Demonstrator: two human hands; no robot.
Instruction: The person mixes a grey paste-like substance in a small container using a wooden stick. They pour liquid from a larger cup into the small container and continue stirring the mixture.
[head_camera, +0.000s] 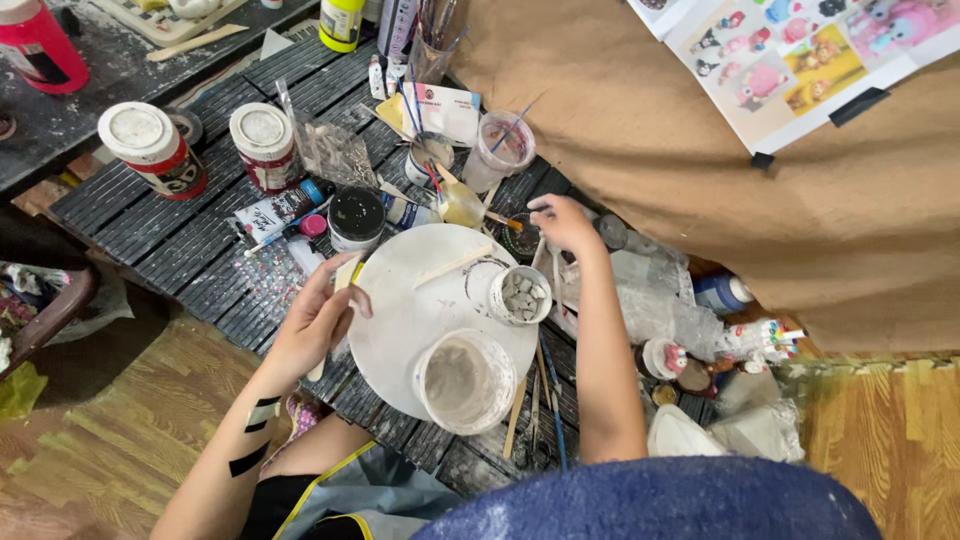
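My left hand (318, 322) grips a flat wooden stick (340, 290) at the left rim of a round white board (400, 320). On the board stand a large white tub of pale paste (465, 381), a small cup of grey pebbles (521, 295) and another wooden stick (452, 266). My right hand (562, 224) reaches past the board's far edge, fingers bent over a dark round dish (520, 240) and a paintbrush (500, 221). Whether those fingers pinch anything is unclear.
The slatted dark table (190, 240) holds two red jars with white lids (150, 147) (265, 145), a black-lidded jar (356, 218), cups with brushes (505, 150), paint tubes and plastic bags (650, 300). Brown paper (800, 200) with a picture sheet (790, 50) lies at the right.
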